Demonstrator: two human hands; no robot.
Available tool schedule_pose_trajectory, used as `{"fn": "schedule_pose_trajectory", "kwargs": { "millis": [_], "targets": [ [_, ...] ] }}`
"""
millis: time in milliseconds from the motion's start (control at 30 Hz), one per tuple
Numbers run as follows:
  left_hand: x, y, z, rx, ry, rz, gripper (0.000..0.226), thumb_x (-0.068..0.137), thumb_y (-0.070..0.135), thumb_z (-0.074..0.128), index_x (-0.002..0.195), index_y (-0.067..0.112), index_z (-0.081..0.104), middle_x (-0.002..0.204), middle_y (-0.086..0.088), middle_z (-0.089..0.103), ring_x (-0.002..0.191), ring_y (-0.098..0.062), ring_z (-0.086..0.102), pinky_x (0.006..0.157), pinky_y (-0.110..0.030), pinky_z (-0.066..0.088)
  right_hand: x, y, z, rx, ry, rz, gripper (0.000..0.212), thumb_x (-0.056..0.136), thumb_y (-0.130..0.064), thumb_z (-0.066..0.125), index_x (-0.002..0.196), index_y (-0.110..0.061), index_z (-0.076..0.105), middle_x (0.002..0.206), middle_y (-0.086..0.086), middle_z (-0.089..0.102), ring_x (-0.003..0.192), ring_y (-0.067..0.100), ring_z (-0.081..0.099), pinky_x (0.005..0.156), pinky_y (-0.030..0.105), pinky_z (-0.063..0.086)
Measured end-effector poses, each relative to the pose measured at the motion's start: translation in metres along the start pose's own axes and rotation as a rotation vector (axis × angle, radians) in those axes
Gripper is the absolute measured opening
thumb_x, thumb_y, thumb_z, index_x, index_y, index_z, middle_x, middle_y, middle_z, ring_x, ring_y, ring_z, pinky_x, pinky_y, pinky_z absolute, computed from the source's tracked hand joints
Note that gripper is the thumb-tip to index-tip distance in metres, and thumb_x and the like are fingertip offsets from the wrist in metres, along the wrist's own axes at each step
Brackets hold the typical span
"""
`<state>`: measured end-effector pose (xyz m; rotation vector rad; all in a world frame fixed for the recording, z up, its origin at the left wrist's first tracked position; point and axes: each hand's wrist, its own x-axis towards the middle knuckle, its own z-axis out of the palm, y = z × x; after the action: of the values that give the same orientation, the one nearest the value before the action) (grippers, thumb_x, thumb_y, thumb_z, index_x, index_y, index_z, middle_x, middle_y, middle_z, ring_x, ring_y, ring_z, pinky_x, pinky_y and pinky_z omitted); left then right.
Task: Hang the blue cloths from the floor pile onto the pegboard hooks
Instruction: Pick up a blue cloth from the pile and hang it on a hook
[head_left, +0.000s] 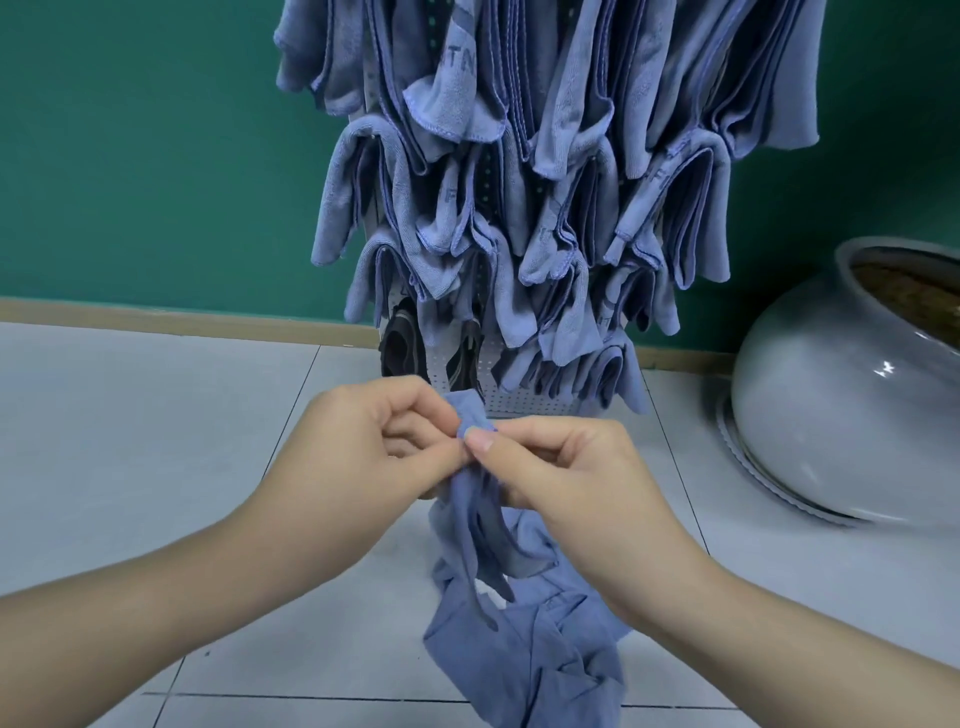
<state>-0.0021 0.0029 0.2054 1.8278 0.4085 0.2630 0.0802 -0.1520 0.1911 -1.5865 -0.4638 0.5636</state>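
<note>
Floor: pale tiles, green wall behind.
Hands: two; left hand and right hand both pinch one blue cloth hanging between them.
Pegboard: many hung cloths, uncountable.
Pot: one, right.

Hanging cloths hide most of the pegboard; the grey pot is cut off at right.

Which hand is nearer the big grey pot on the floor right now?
Right. The right hand pinches the blue cloth at centre, on the side towards the grey pot. The left hand grips the same cloth from the far side, farther from the pot.
</note>
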Motion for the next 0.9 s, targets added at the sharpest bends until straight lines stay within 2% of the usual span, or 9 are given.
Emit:
{"fn": "schedule_pose_trajectory", "kwargs": {
  "millis": [100, 167, 300, 433, 567, 633, 700, 800, 900],
  "targets": [
    [0.003, 0.0, -0.003, 0.019, 0.012, 0.004, 0.01, 0.084, 0.001, 0.074, 0.081, 0.007, 0.067, 0.06, -0.009, 0.067, 0.056, -0.019, 0.06, 0.06, -0.037, 0.058, -0.001, -0.001, 0.0, 0.035, -0.056, 0.0, 0.012, 0.093, -0.009, 0.073, 0.101, -0.005, 0.08, 0.091, 0.012, 0.08, 0.092, 0.028, 0.078, 0.093, 0.04, 0.061],
    [0.003, 0.002, -0.004, -0.045, -0.022, -0.016, 0.009, 0.088, -0.003, 0.071, 0.087, 0.005, 0.069, 0.067, -0.015, 0.071, 0.063, -0.019, 0.067, 0.058, -0.031, 0.061, 0.001, -0.003, -0.003, 0.01, -0.049, -0.029, 0.01, 0.093, -0.008, 0.072, 0.098, -0.003, 0.08, 0.089, 0.011, 0.08, 0.089, 0.024, 0.078, 0.087, 0.032, 0.062],
    [0.0, 0.005, -0.003, -0.144, -0.168, -0.014, 0.021, 0.097, -0.006, 0.055, 0.107, 0.007, 0.069, 0.09, -0.011, 0.079, 0.089, -0.019, 0.078, 0.064, -0.032, 0.064, 0.011, -0.002, -0.01, -0.073, 0.008, -0.089, 0.014, 0.096, -0.016, 0.072, 0.09, -0.007, 0.081, 0.08, 0.014, 0.076, 0.073, 0.015, 0.065, 0.077, 0.042, 0.054],
    [0.001, 0.002, -0.005, -0.093, -0.152, 0.031, 0.021, 0.096, -0.005, 0.06, 0.099, 0.012, 0.072, 0.084, -0.009, 0.078, 0.077, -0.02, 0.076, 0.06, -0.031, 0.062, 0.013, 0.003, -0.006, -0.039, -0.035, -0.059, 0.033, 0.088, -0.038, 0.07, 0.086, -0.006, 0.078, 0.09, 0.036, 0.066, 0.079, 0.025, 0.054, 0.082, 0.06, 0.051],
    [0.012, -0.011, -0.011, 0.161, -0.009, 0.225, 0.01, 0.087, 0.024, 0.079, 0.09, 0.029, 0.071, 0.081, 0.001, 0.068, 0.074, -0.021, 0.062, 0.066, -0.033, 0.052, 0.012, 0.002, -0.004, -0.005, -0.062, -0.039, 0.033, 0.084, -0.036, 0.067, 0.075, -0.004, 0.07, 0.076, 0.02, 0.056, 0.078, 0.025, 0.047, 0.077, 0.044, 0.039],
    [0.018, -0.017, -0.019, 0.276, -0.026, 0.254, 0.034, 0.077, 0.051, 0.074, 0.107, 0.038, 0.066, 0.1, 0.013, 0.066, 0.094, -0.008, 0.062, 0.08, -0.023, 0.049, 0.012, -0.001, -0.006, -0.028, -0.056, -0.036, 0.036, 0.081, -0.037, 0.065, 0.077, -0.001, 0.067, 0.078, 0.014, 0.053, 0.077, 0.025, 0.046, 0.076, 0.043, 0.037],
    [0.026, -0.022, -0.027, 0.353, -0.133, 0.209, 0.063, 0.069, 0.069, 0.067, 0.126, 0.044, 0.056, 0.125, 0.025, 0.059, 0.122, 0.005, 0.053, 0.1, -0.018, 0.041, 0.012, -0.006, -0.009, -0.037, -0.034, -0.032, 0.024, 0.081, -0.033, 0.061, 0.07, -0.013, 0.069, 0.075, 0.011, 0.054, 0.075, 0.023, 0.049, 0.076, 0.042, 0.039],
    [0.031, -0.024, -0.036, 0.312, -0.31, 0.04, 0.075, 0.064, 0.074, 0.072, 0.132, 0.047, 0.054, 0.132, 0.029, 0.06, 0.128, 0.008, 0.051, 0.113, -0.031, 0.041, 0.01, -0.015, -0.011, 0.004, -0.027, -0.024, 0.022, 0.079, -0.026, 0.054, 0.058, -0.022, 0.06, 0.066, 0.0, 0.047, 0.067, 0.015, 0.043, 0.073, 0.038, 0.035],
    [0.032, -0.024, -0.039, 0.136, -0.436, -0.04, 0.051, 0.073, 0.054, 0.08, 0.116, 0.029, 0.069, 0.116, -0.001, 0.074, 0.113, -0.029, 0.068, 0.104, -0.059, 0.049, 0.009, -0.019, -0.013, 0.063, -0.014, -0.033, 0.018, 0.077, -0.024, 0.05, 0.062, -0.014, 0.045, 0.072, 0.008, 0.037, 0.071, 0.023, 0.034, 0.073, 0.04, 0.027]
  ]
}}
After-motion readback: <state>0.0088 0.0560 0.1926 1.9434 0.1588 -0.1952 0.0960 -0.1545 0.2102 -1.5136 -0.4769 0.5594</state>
